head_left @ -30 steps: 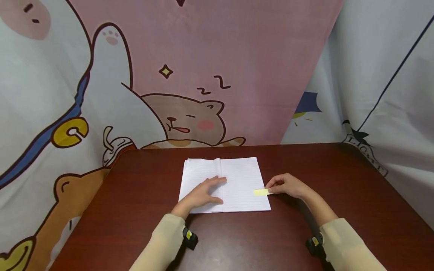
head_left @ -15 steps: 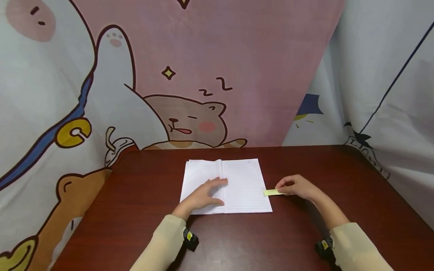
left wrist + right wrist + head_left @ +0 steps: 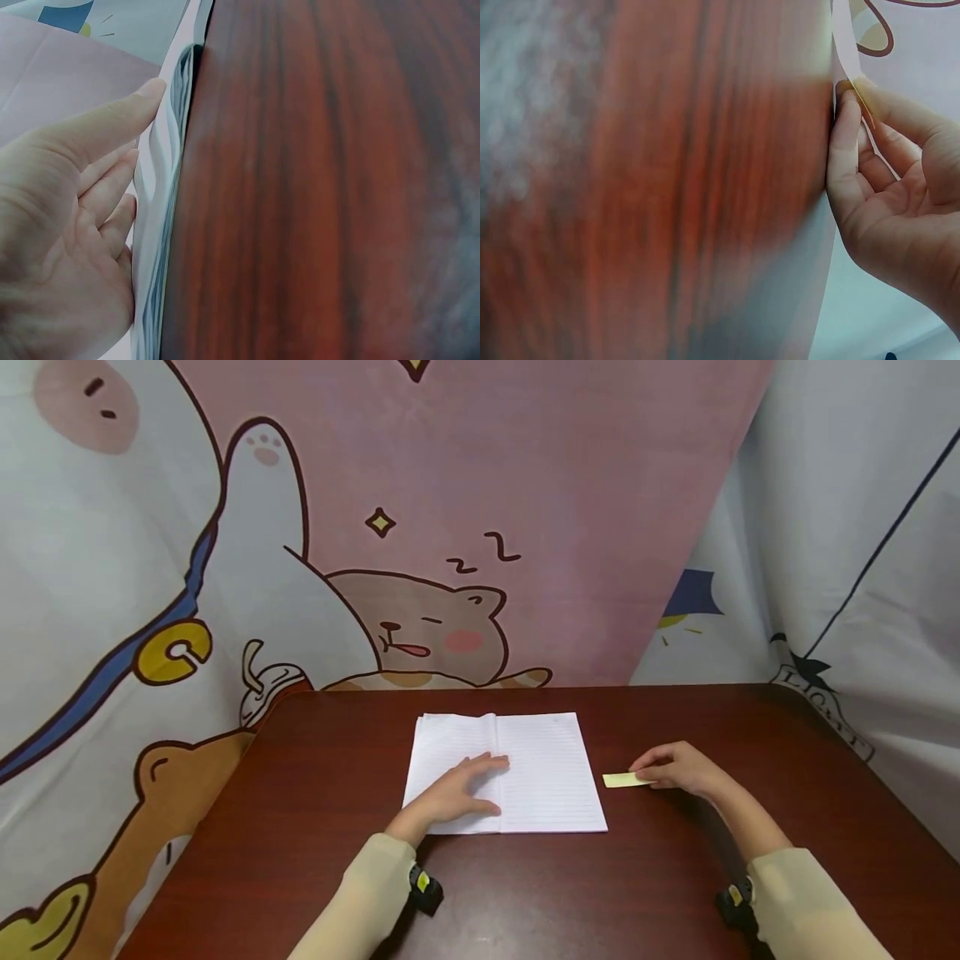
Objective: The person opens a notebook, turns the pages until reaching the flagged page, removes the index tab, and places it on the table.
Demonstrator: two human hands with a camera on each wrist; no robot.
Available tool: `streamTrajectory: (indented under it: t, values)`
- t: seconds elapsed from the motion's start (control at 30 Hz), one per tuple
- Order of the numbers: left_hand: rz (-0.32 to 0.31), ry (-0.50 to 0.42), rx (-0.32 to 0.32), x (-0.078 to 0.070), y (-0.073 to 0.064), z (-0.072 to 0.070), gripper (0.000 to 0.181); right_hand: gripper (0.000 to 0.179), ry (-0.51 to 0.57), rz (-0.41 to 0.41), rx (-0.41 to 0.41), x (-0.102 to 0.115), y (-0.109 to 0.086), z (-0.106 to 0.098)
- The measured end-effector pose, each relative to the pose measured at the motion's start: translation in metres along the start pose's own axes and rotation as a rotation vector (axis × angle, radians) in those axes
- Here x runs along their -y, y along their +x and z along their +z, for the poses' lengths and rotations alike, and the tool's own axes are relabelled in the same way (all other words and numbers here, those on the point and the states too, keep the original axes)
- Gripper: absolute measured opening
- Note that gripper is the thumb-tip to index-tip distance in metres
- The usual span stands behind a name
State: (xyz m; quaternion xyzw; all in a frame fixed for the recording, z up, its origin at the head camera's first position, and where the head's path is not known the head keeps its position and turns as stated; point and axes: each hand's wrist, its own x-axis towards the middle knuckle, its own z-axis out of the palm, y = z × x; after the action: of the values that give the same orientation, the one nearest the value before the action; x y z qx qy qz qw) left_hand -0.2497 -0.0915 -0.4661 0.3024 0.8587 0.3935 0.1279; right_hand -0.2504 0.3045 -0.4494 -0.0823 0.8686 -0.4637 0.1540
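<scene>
An open lined notebook lies flat on the dark wooden table. My left hand rests on its left page with the fingers spread toward the centre fold. In the left wrist view the thumb and fingertips of the left hand lie against the pages at the notebook's near edge. To the right of the notebook, my right hand pinches one end of a pale yellow sticky note strip. The strip points left, a little way off the right page's edge. The right wrist view shows the thumb and forefinger of the right hand pressed together on it.
The brown table runs back to a hanging cloth printed with cartoon animals, which also hangs along the left and right sides. Both wrists carry small black cameras, such as the left wrist camera.
My right hand has drawn the sticky note strip to the right, from over the right page to beyond the notebook's edge. The left hand keeps its place on the left page.
</scene>
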Motion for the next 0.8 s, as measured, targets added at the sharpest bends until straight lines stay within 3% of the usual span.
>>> streamTrajectory:
  t: [0.53,0.8]
  values:
    - [-0.012,0.001,-0.004,-0.002,-0.001,-0.002,0.071,0.029,-0.022,-0.002,-0.031,0.003,-0.006,-0.001]
    - [0.011,0.013,-0.002,0.0,0.0,0.0,0.071,0.031,-0.033,-0.019,-0.043,-0.004,-0.009,-0.006]
